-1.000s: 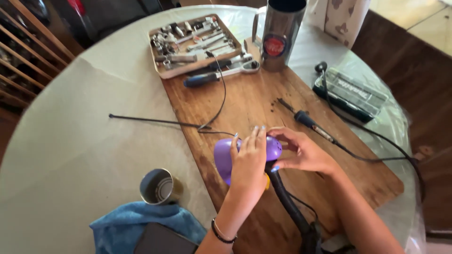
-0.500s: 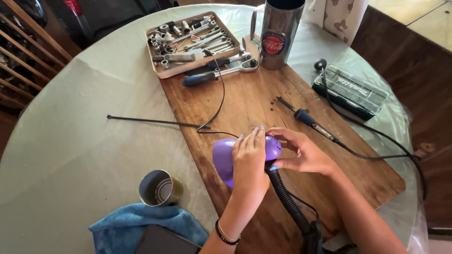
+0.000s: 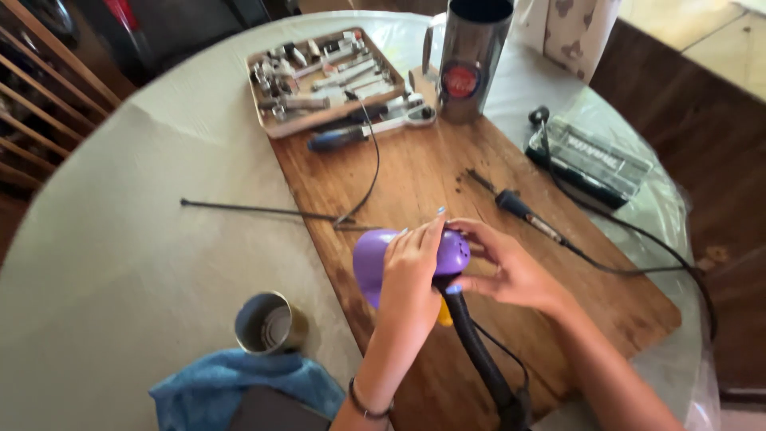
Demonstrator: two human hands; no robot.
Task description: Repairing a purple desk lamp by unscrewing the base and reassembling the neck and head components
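**Both hands on purple head, mid-board**

On the wooden board, near its middle, I see the purple head of a small lamp, with a black gooseneck running from it toward me. Left hand lies flat over the top, fingers straight and together, pressing down. Right hand cups the far side, fingertips curled onto the vented end, thumb by the neck joint. Head reads as thin moulded plastic: light, rigid, smooth, likely slippery. The neck looks springy and could twist the head round. Best hold, I judge, is the rounded body near the neck joint, not the vents. Soldering iron lies just beyond the right hand; tool tray and steel cup sit well apart at the far end.
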